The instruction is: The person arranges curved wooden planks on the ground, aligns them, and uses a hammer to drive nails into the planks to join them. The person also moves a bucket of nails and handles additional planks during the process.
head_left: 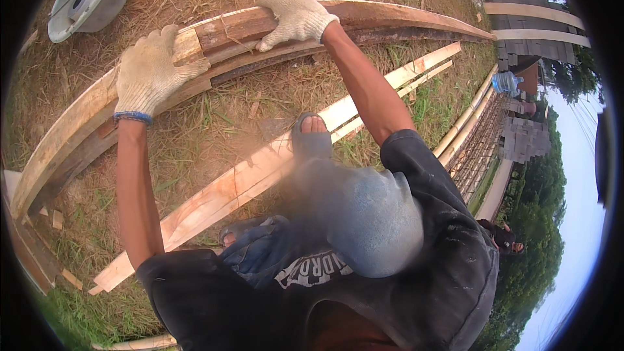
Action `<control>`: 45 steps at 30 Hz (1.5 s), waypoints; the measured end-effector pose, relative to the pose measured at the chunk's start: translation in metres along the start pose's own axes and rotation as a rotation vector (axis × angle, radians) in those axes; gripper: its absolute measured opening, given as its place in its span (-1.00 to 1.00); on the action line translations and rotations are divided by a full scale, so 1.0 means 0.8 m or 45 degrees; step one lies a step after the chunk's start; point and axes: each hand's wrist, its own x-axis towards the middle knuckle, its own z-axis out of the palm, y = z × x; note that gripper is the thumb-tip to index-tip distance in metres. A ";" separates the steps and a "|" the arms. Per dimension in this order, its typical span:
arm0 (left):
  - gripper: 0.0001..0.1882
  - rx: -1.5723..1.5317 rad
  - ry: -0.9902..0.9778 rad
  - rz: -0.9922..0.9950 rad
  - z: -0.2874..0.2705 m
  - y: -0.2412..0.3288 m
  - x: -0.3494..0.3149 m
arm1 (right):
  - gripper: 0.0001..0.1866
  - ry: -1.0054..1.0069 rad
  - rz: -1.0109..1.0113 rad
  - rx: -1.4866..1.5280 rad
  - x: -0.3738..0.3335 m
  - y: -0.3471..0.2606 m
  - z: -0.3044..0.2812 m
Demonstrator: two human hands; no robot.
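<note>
Both my hands wear off-white knitted work gloves. A long wooden beam [234, 31], built of several timber lengths side by side, crosses in front of me and looks bent by the lens. My left hand [148, 73] is clasped over it near a pale joint, thumb spread toward me. Further right, my right hand [296, 18] grips the same beam, fingers over the far edge and thumb on the near side. The fingertips of both are partly hidden behind the wood. A pale sawn board [221, 198] lies on the ground nearer me, beside my sandalled foot [312, 131].
A pale plastic basin [107, 3] with a round item inside stands at the far left. Thin strips [416, 84] lie by the board. On the right are bamboo poles [465, 117], a blue water jug [506, 82] and another person [504, 237]. Dry grass and soil cover the ground.
</note>
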 end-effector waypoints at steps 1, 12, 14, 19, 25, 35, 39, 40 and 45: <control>-0.09 -0.001 -0.011 0.021 0.000 -0.001 0.000 | 0.10 -0.004 -0.018 0.046 -0.002 -0.008 0.011; -0.26 -0.075 0.091 0.078 -0.001 -0.010 0.001 | -0.18 0.582 -0.105 0.016 -0.038 -0.047 0.000; -0.28 -0.120 0.088 0.093 0.011 -0.001 0.006 | -0.18 0.976 -0.200 0.084 -0.072 -0.043 0.057; -0.34 -0.146 0.176 0.121 0.005 -0.006 0.002 | -0.31 0.060 -0.221 0.419 -0.169 -0.114 0.159; -0.36 -0.201 0.113 0.095 -0.006 0.001 0.005 | -0.37 -0.193 -0.056 0.662 -0.164 -0.098 0.205; -0.25 -0.145 0.011 0.036 -0.012 0.006 0.005 | -0.26 0.672 0.896 1.564 -0.199 -0.016 0.223; -0.24 -0.142 0.044 0.036 -0.010 0.005 0.004 | -0.22 0.937 0.978 1.352 -0.196 0.041 0.240; -0.24 -0.152 0.087 0.060 -0.008 0.005 0.003 | -0.22 0.935 0.971 1.315 -0.190 0.039 0.237; -0.26 -0.166 0.038 -0.016 -0.016 -0.006 0.004 | -0.23 0.788 1.069 1.267 -0.157 -0.002 0.210</control>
